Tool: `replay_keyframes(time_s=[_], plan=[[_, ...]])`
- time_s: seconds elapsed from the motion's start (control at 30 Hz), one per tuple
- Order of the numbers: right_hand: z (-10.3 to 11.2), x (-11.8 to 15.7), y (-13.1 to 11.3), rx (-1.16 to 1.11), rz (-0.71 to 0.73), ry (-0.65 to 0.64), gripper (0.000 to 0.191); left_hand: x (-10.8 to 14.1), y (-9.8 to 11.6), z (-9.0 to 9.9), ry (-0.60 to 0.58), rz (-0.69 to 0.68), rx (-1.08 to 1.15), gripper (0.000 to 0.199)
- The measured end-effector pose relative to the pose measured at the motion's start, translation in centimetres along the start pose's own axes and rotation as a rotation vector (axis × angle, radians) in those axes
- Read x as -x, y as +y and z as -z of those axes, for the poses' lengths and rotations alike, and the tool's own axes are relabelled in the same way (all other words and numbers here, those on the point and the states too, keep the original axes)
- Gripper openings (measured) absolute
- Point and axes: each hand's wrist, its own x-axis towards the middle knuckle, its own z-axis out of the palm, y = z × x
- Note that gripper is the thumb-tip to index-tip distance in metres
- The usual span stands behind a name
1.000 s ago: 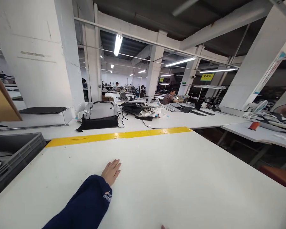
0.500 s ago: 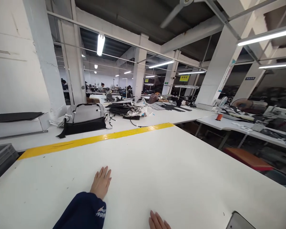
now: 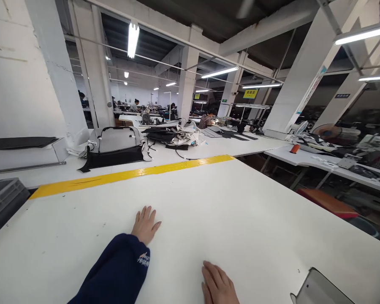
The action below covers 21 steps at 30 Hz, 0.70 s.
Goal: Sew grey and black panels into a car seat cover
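Note:
My left hand (image 3: 145, 226) lies flat on the white table (image 3: 183, 202), its fingers spread and nothing in them. A dark blue sleeve with white lettering covers that wrist. At the bottom of the view my right hand (image 3: 220, 285) rests on the same surface, fingers stretched out and close together, holding nothing that I can see. Part of it is cut off by the lower edge. To its right, a grey flat piece with a dark rim (image 3: 323, 289) shows at the bottom edge; most of it lies outside the view.
Yellow tape (image 3: 133, 173) runs along the table's far side. Beyond it lie a grey panel with black trim (image 3: 118, 140) and a pile of black and white pieces (image 3: 174, 137). A grey crate (image 3: 6, 202) stands left. A co-worker (image 3: 205, 120) sits farther back.
Both hands have moved forward on the table, and the left thumb is spread wider. More of my right hand and of the grey piece shows. The view has tipped slightly downward.

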Motion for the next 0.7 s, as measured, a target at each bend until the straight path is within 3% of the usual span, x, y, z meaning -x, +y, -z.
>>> replay_keyframes(time_s=[0.17, 0.33, 0.43, 0.53, 0.7], plan=[[-0.5, -7.8, -0.6, -0.127, 0.078, -0.108, 0.031, -4.6, 0.1, 0.2, -0.019, -0.001, 0.072, 0.051], [-3.5, -19.9, -1.0, -0.22, 0.003, -0.337, 0.035, -11.7, -3.7, -0.8, 0.084, 0.024, 0.094, 0.044], [-6.5, -28.5, 0.2, -0.181, 0.024, -0.445, 0.035, -16.4, -7.3, -1.3, 0.129, 0.126, 0.095, 0.045], [-10.3, -37.4, 1.4, -0.115, 0.079, -0.461, 0.031, -19.5, -10.2, -1.5, 0.155, 0.2, 0.081, 0.046], [-18.3, -50.8, 0.7, -0.085, 0.133, -0.453, 0.032, -20.4, -12.0, -2.2, 0.26, 0.274, 0.046, 0.047]])
